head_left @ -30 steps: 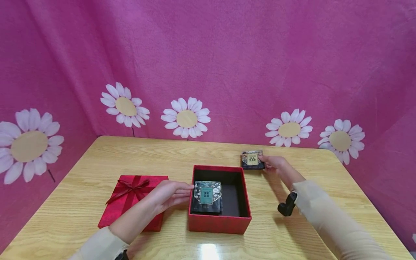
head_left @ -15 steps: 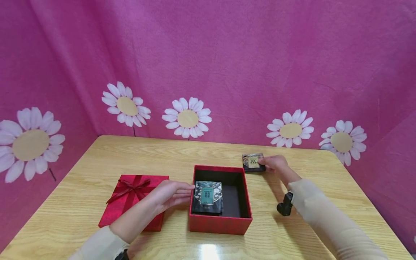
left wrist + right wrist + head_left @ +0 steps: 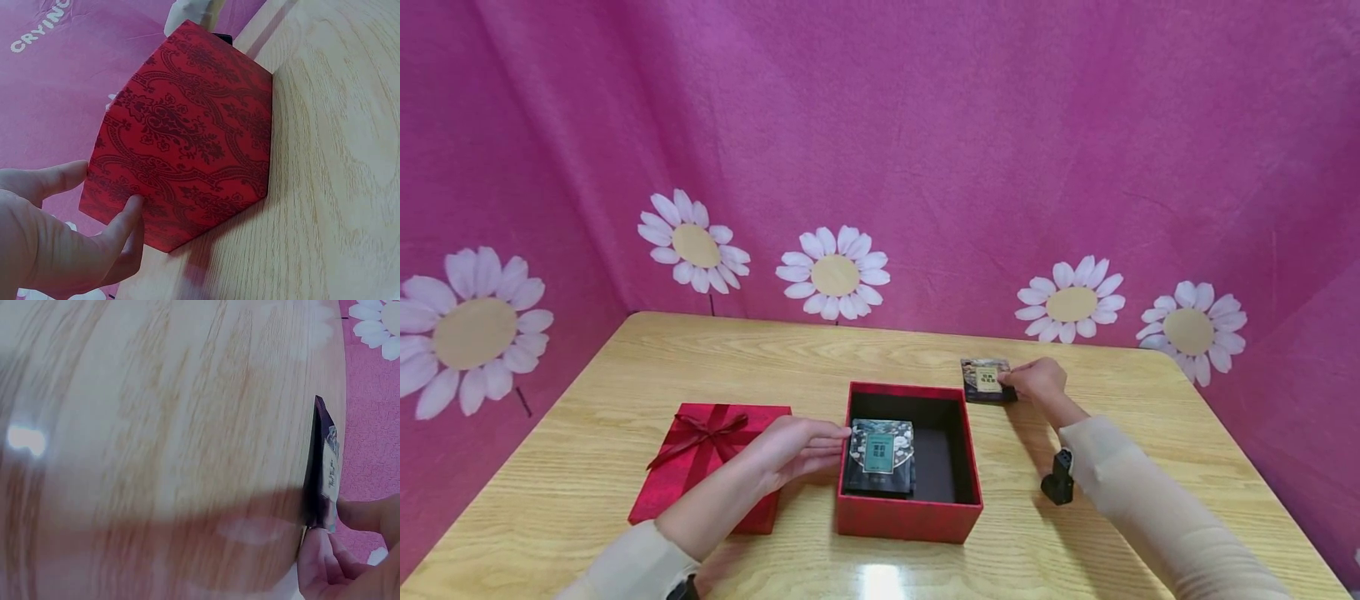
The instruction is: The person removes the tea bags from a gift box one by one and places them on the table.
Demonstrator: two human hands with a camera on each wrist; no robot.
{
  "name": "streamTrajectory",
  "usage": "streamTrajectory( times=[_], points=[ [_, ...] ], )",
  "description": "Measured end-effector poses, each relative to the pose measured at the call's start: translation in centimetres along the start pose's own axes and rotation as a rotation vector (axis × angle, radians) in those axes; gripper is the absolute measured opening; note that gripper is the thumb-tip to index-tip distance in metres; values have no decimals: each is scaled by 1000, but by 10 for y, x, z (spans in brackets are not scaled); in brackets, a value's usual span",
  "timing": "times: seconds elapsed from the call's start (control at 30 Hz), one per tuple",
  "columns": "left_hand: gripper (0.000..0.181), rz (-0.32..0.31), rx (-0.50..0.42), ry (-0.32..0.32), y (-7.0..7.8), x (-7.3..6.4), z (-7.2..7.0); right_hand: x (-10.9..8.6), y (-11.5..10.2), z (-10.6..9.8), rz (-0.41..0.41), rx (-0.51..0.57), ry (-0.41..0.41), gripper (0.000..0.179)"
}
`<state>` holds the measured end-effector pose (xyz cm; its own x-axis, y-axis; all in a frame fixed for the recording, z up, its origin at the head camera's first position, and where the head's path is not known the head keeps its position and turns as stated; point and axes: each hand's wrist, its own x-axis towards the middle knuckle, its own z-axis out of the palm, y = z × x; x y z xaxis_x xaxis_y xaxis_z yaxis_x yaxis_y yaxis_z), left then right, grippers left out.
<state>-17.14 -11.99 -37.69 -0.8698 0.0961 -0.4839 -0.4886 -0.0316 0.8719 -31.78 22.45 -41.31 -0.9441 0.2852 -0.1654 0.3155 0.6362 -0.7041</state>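
An uncovered red gift box (image 3: pixel 910 521) with a dark lining stands mid-table. Inside, on its left side, lie dark tea packets (image 3: pixel 880 479), the top one with a green label. My left hand (image 3: pixel 797 450) touches the box's left wall, a fingertip right at the rim; the left wrist view shows the fingers fairly straight against the patterned red wall (image 3: pixel 181 125). Behind the box, to the right, my right hand (image 3: pixel 1039 383) pinches the right edge of a dark tea packet (image 3: pixel 981 392) with a pale yellow label. In the right wrist view this packet (image 3: pixel 325 469) appears nearly edge-on, thumb on its label side.
The red lid (image 3: pixel 658 492) with a ribbon bow lies on the wooden table (image 3: pixel 760 358) at the left, partly covered by my left forearm. A pink curtain (image 3: pixel 925 167) with daisies hangs behind the table.
My right hand has brought the yellow-labelled packet slightly closer and to the right, near the box's back right corner. My left hand has stayed at the box wall.
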Motion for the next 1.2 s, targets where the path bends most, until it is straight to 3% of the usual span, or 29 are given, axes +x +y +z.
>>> streamTrajectory(
  times=[0.4,0.67,0.97,1.2],
  points=[
    [35,-12,2,4,-1,0,1,-18,-1,-18,-50,-55,-94,35],
    [34,-4,0,3,-1,0,1,-32,-4,-26,-81,125,-196,37],
    [33,-11,-12,9,0,0,1,-44,-4,-35,-56,179,-307,41],
    [34,-4,-11,7,0,0,1,-53,-8,-46,-53,278,-457,46]
  ],
)
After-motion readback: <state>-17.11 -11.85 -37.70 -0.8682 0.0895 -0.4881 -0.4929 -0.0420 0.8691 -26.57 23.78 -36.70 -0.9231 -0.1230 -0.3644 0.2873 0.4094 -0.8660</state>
